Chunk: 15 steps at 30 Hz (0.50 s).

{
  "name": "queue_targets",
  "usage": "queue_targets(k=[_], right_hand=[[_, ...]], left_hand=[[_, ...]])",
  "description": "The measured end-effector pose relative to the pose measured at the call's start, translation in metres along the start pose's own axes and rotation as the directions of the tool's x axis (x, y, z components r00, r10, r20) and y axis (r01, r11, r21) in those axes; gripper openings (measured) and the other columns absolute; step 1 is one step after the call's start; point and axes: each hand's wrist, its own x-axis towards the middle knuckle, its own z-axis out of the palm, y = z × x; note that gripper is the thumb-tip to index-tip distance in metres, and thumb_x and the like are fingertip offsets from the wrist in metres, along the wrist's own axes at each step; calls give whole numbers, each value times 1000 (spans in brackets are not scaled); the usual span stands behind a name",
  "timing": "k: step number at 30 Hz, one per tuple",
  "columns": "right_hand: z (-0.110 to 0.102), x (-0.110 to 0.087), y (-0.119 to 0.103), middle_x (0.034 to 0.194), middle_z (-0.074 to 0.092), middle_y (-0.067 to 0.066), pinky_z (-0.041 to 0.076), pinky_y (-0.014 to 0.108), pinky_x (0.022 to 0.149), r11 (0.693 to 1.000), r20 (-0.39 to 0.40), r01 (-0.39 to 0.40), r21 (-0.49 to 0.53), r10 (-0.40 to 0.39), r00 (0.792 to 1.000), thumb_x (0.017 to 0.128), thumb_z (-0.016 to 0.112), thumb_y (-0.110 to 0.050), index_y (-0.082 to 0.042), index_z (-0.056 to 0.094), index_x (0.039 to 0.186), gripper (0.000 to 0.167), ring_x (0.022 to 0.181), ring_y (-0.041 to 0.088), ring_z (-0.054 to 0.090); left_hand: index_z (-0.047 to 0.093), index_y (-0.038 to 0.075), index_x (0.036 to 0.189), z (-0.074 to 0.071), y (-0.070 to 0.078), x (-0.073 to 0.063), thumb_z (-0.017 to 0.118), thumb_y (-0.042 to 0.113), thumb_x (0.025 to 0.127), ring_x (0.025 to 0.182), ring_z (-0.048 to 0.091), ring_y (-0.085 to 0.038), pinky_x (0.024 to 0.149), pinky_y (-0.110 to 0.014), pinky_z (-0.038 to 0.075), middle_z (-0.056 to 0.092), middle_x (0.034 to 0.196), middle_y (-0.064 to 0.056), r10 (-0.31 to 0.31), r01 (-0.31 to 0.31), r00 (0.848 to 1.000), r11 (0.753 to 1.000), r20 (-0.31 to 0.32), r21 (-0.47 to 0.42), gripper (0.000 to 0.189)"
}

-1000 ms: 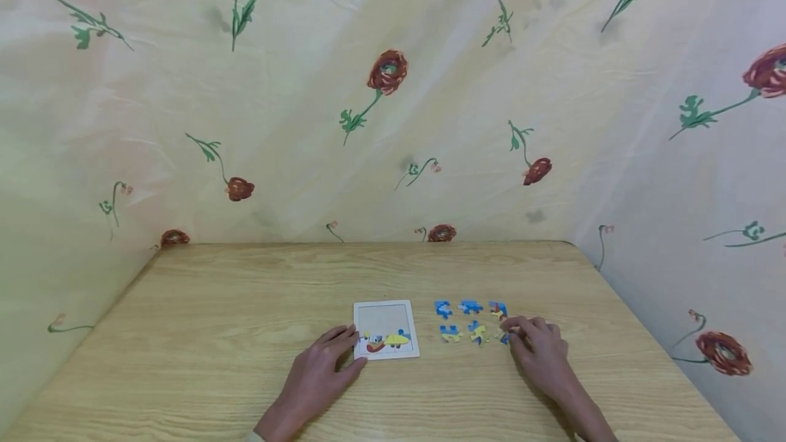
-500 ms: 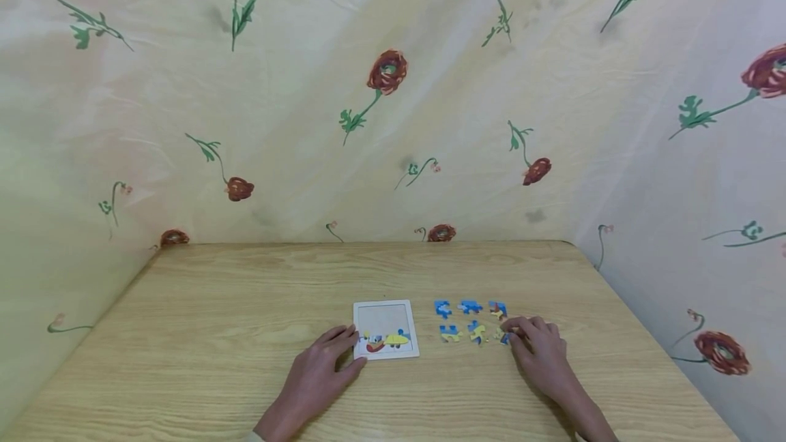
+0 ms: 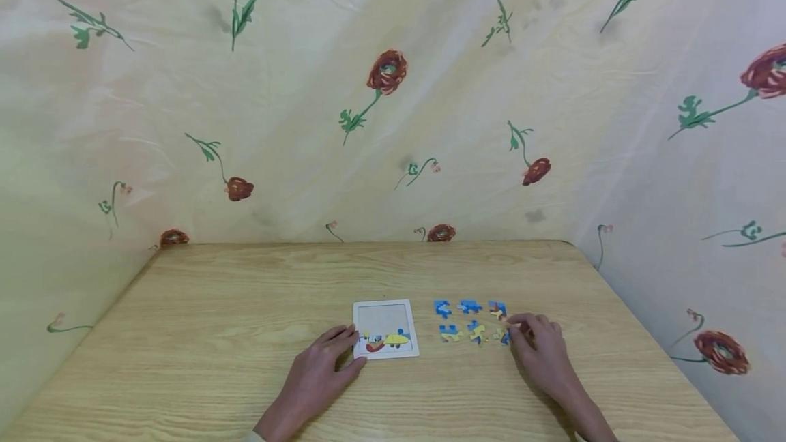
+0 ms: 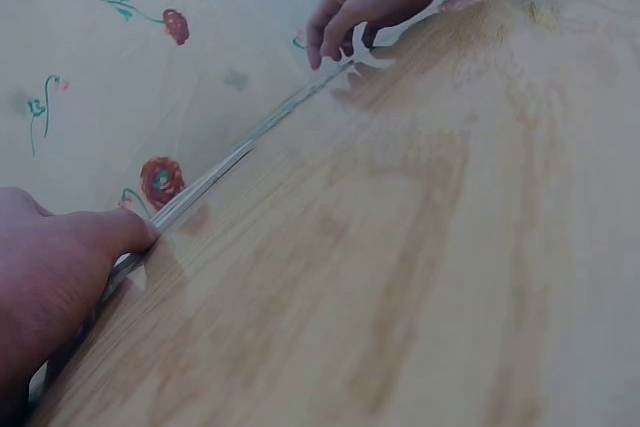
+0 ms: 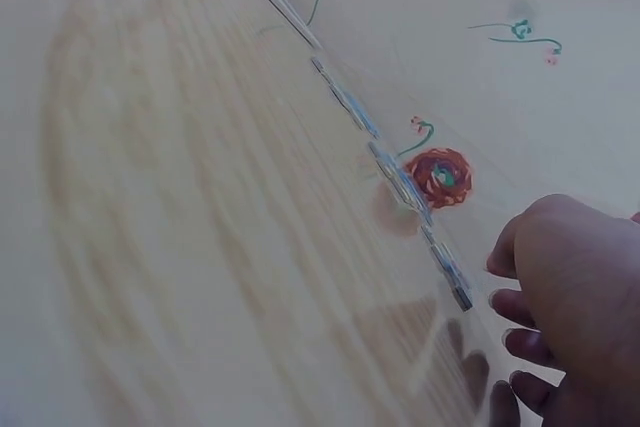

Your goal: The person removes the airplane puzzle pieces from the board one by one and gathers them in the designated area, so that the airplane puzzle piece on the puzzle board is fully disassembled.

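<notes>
A white square puzzle frame [image 3: 414, 333] lies on the table, with a picture of yellow, red and blue shapes along its lower part. My left hand [image 3: 319, 374] rests at its left side, thumb at the near left corner and fingertips on the left edge. In the left wrist view the thumb of that left hand [image 4: 60, 267] lies right at the frame's edge. Loose blue and yellow jigsaw pieces [image 3: 450, 333] form two rows to the right. Beside the rightmost ones hovers my right hand [image 3: 543, 350], its fingers loosely bent; no piece shows in the right hand [image 5: 575, 287] in the right wrist view.
The wood-grain table [image 3: 258, 292] runs back to a flower-printed cloth [image 3: 295, 87], which also hangs along the left and right sides. A strip of bare wood separates the frame from the loose pieces.
My right hand's fingertips have shifted slightly away from the lower right jigsaw piece, so more of it shows. My left hand and the frame stay where they were.
</notes>
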Motion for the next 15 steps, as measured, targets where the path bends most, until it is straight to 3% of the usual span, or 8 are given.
queue_targets(k=[7, 15], right_hand=[[0, 2, -13, 100, 62, 10, 39, 36, 82, 997, 16, -27, 79, 26, 1000, 101, 62, -1, 4, 68, 115, 17, 96, 25, 52], [15, 4, -36, 100, 61, 5, 43, 29, 74, 988, 20, 52, 146, -56, 998, 98, 61, 5, 1, 68, 117, 21, 93, 18, 49]], left_hand=[[75, 5, 125, -2, 1, 1, 78, 33, 93, 127, 61, -29, 94, -52, 55, 68, 135, -9, 1, -1, 1000, 1000, 8, -7, 43], [74, 5, 127, -1, 0, 0, 78, 34, 94, 127, 61, -28, 95, -51, 55, 67, 136, -8, -10, 10, 1000, 1000, 13, -13, 44]])
